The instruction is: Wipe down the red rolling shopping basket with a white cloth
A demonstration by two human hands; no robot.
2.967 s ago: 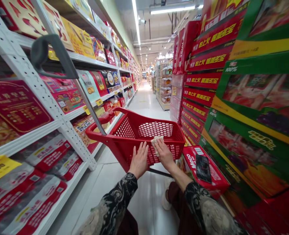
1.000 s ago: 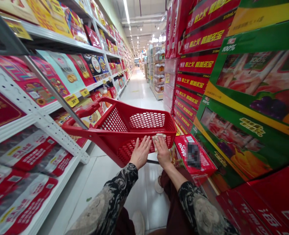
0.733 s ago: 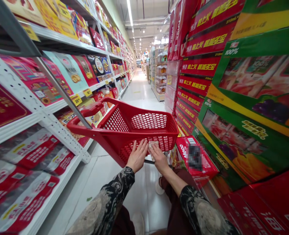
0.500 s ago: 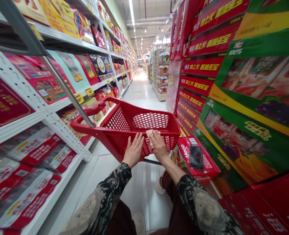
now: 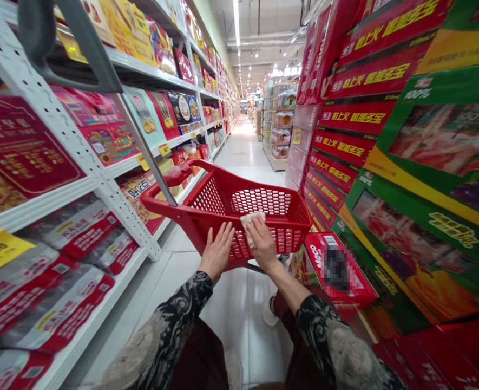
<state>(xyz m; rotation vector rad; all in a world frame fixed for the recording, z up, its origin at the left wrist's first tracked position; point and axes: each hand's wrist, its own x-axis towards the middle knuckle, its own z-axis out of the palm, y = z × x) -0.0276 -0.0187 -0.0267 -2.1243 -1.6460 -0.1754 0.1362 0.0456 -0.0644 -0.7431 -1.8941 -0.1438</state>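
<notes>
A red plastic shopping basket cart with honeycomb-like holes stands before me, its long side facing me. My left hand lies against that side just below the rim, fingers stretched out and nothing in them. Beside it, my right hand presses a whitish cloth onto the rim and outer wall. Part of the cloth is hidden under the fingers. From the cart's left end a metal pole rises to a grey handle. The basket's inside shows no goods.
White shelving with packaged food runs along the left, near the cart handle. On the right, stacked red drink cartons and green gift boxes stand close. A red box sits low by the basket's right end. The tiled aisle stretches ahead.
The view has turned slightly left, so the cart and shelves appear further right. Along the rim, both hands have slid a little towards the handle end, the cloth moving with the right hand.
</notes>
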